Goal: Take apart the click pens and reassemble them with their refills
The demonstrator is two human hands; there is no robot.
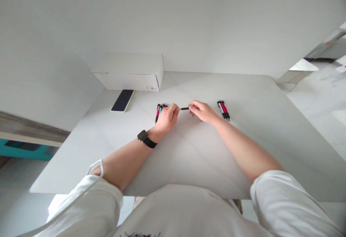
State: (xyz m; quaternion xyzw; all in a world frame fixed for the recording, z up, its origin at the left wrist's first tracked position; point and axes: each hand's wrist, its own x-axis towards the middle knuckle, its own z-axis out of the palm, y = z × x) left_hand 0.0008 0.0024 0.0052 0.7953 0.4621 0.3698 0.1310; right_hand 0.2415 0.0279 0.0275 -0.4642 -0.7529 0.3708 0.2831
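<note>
Between my two hands, over the middle of the table, a pen (184,108) is held crosswise, and its dark middle part shows. My left hand (169,116), with a black watch on the wrist, is closed on one end. The fingers of my right hand (201,110) pinch the other end. Both ends of the pen are hidden by the fingers. Under my right hand lies a thin small piece (197,119), with a bit of green beside it, partly covered. Several red, teal and black pens (158,112) lie just left of my left hand, partly behind it.
A second group of red, black and white pens (223,110) lies side by side to the right. A phone (123,101) lies at the left, in front of a long white box (127,81). The white table (270,132) meets a wall at the back.
</note>
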